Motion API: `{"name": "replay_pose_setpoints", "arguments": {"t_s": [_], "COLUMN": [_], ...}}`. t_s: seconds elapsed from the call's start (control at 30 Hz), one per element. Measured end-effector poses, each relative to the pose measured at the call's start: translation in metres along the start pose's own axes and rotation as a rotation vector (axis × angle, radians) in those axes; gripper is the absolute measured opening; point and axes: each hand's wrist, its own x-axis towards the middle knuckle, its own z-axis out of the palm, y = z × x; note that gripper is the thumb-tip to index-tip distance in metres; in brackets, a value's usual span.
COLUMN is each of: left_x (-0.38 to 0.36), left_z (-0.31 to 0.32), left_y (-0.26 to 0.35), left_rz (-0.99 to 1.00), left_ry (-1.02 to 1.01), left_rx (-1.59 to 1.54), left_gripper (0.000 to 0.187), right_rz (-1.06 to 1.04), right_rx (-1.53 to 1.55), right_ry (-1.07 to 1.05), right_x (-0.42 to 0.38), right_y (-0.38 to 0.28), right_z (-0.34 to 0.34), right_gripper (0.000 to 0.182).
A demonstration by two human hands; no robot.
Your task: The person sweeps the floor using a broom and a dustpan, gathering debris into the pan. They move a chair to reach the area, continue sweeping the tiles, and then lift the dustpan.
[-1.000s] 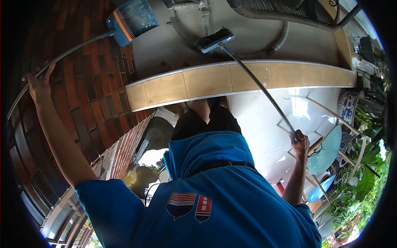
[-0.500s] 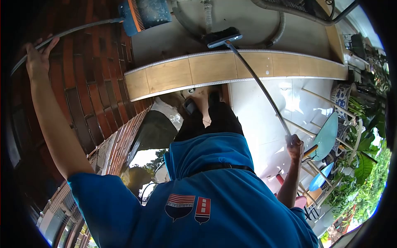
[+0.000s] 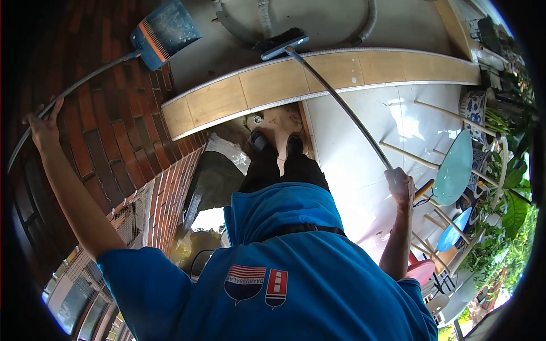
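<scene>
At the far left, my left hand (image 3: 45, 126) is around the grey pole of a long-handled dustpan, with some fingers raised. The blue dustpan (image 3: 173, 35) has an orange comb edge and hangs at the upper left, in front of the brick wall. On the right, my right hand (image 3: 400, 185) is closed around the metal handle (image 3: 347, 113) of a broom. The dark-bristled broom head (image 3: 284, 45) sits at the raised grey floor, by the edge of the tan-tiled step. A gap separates dustpan and broom head.
A tan-tiled step (image 3: 273, 85) crosses ahead of my feet. Grey pipes (image 3: 369, 23) lie on the raised floor. A brick wall (image 3: 102, 136) stands left. On the right are a turquoise-seated stool (image 3: 453, 167), a blue-and-white pot (image 3: 473, 111) and plants (image 3: 515, 221).
The dustpan has shifted left and tilted. The broom head has moved left along the step, and my right hand has come slightly lower in view. The camera view has shifted a little too.
</scene>
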Motion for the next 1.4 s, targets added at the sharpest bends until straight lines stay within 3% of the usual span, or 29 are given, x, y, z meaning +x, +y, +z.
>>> {"name": "replay_pose_setpoints", "arguments": {"t_s": [0.07,0.17,0.47,0.63,0.83,1.2,1.27,1.4], "left_x": [0.011,-0.020,-0.042,-0.058,-0.020,0.102,0.126,0.158], "left_z": [-0.016,-0.009,-0.008,0.018,0.036,0.102,0.116,0.153], "left_y": [-0.006,-0.006,-0.001,0.018,0.012,-0.034,-0.047,-0.062], "left_rz": [-0.054,0.128,0.091,0.109,0.096,-0.017,-0.031,0.010], "left_ry": [-0.013,0.039,-0.029,0.012,-0.047,-0.108,-0.147,-0.200], "left_rx": [-0.057,-0.038,-0.050,-0.055,-0.062,0.014,0.038,0.106], "left_gripper": [0.040,0.042,0.049,0.049,0.050,0.056,0.060,0.063], "right_rz": [0.033,-0.067,-0.104,-0.166,-0.173,0.086,0.029,0.141], "right_rx": [-0.012,0.108,0.266,0.279,0.145,-0.088,-0.144,-0.175], "right_ry": [-0.040,-0.012,-0.156,-0.154,-0.124,-0.257,-0.196,-0.223], "right_x": [0.001,0.003,0.007,0.021,0.043,0.098,0.099,0.101], "right_y": [0.004,0.030,0.035,0.025,-0.002,-0.154,-0.161,-0.188], "right_z": [-0.002,0.014,0.021,0.021,0.016,-0.097,-0.096,-0.091], "right_gripper": [0.029,0.029,0.016,0.018,0.021,0.023,0.023,0.020]}}
